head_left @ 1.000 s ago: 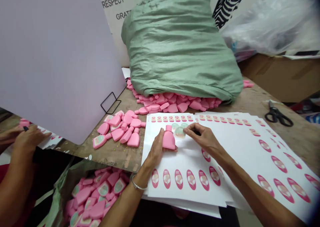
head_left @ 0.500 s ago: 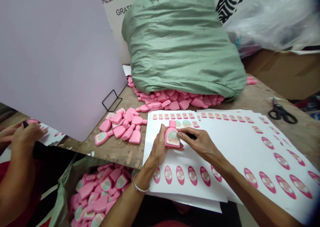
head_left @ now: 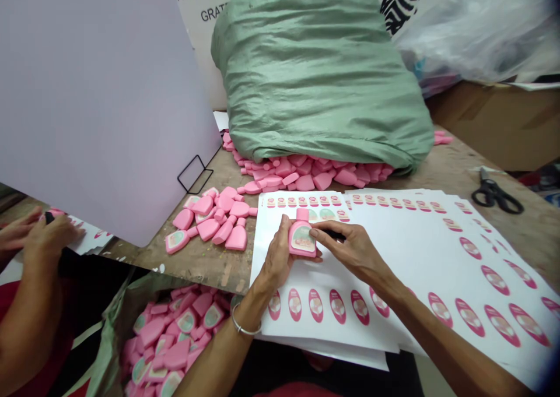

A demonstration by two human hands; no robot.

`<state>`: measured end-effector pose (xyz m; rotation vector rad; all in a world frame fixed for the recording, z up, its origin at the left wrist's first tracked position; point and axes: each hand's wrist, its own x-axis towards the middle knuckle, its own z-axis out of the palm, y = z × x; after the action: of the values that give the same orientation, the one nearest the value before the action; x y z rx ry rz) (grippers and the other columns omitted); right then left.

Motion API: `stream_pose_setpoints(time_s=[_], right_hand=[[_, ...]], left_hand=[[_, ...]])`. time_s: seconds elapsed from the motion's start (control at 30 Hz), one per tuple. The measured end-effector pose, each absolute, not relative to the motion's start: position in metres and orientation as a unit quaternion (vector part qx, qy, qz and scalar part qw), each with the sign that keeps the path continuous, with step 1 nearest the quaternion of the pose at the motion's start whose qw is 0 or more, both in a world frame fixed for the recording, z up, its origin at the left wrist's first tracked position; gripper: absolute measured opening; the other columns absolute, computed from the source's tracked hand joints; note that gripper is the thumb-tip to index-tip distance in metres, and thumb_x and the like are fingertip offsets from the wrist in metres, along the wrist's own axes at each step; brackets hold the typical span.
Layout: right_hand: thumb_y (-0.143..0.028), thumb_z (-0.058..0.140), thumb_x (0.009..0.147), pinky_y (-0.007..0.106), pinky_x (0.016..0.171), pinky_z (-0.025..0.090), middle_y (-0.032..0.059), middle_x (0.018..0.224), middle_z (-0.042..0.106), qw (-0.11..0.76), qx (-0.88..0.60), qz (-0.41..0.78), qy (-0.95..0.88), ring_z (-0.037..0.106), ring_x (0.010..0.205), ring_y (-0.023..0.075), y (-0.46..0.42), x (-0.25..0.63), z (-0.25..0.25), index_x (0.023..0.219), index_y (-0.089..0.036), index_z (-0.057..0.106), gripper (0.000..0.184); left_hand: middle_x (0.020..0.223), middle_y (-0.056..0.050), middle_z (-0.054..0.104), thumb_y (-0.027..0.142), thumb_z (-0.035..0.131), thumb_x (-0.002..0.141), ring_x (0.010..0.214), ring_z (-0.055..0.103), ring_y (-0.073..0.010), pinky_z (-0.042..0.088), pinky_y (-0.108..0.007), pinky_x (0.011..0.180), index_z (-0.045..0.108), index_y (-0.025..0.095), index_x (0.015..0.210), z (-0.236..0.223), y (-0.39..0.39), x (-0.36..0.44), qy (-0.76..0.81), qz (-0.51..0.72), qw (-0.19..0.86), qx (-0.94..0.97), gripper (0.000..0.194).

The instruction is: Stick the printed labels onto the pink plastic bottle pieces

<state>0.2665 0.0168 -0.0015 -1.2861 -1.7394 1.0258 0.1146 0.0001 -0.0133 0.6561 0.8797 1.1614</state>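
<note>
My left hand (head_left: 276, 258) grips a small flat pink bottle (head_left: 301, 236) with a green and pink label on its face, held just above a white sticker sheet (head_left: 380, 304). My right hand (head_left: 350, 246) has its fingers curled; the fingertips press on the bottle's right edge and label, and a thin dark object shows between them. Rows of pink oval stickers run along the sheet's near edge and small pink ones along its far edge.
Several unlabelled pink bottles (head_left: 214, 222) lie left of the sheets on the wooden table (head_left: 205, 263). More spill from under a big green sack (head_left: 319, 76). A bag of labelled bottles (head_left: 170, 344) sits below. Scissors (head_left: 496, 193) lie right. Another person's hands (head_left: 35, 236) work beyond a lilac board (head_left: 96, 94).
A second ago my right hand was picking a label off the sheet beside the bare bottle. The label now sits on the bottle, and my right fingers press it.
</note>
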Motion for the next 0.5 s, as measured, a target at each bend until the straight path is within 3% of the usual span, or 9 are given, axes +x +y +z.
stream_pose_setpoints(time_s=[0.2,0.33,0.5], right_hand=[[-0.048,0.061,0.080,0.030,0.069,0.047,0.0027,0.089,0.071,0.370,-0.502,0.389,-0.678,0.061,0.078,0.0187,0.017,0.267,-0.002,0.092,-0.021,0.072,0.031],[-0.049,0.060,0.080,0.030,0.068,0.047,0.0034,0.087,0.071,0.369,-0.504,0.380,-0.683,0.060,0.076,0.0185,0.018,0.267,0.000,0.090,-0.021,0.072,0.032],[-0.049,0.060,0.079,0.030,0.070,0.048,0.0028,0.089,0.071,0.363,-0.517,0.363,-0.685,0.062,0.077,0.0176,0.017,0.267,0.004,0.088,-0.022,0.071,0.031]], left_hand=[[0.088,-0.010,0.068,0.055,0.048,0.086,0.075,0.068,-0.0222,0.058,-0.037,0.067,0.061,0.012,0.103,-0.013,0.000,0.112,0.356,0.510,0.718,0.312,0.048],[0.091,-0.005,0.064,0.035,0.069,0.077,0.074,0.068,-0.0194,0.057,-0.039,0.073,0.055,0.016,0.104,-0.013,-0.002,0.107,0.341,0.486,0.710,0.380,0.036],[0.095,-0.004,0.061,0.026,0.069,0.078,0.081,0.065,-0.0169,0.055,-0.038,0.079,0.052,0.016,0.108,-0.016,-0.004,0.104,0.313,0.478,0.715,0.403,0.036]])
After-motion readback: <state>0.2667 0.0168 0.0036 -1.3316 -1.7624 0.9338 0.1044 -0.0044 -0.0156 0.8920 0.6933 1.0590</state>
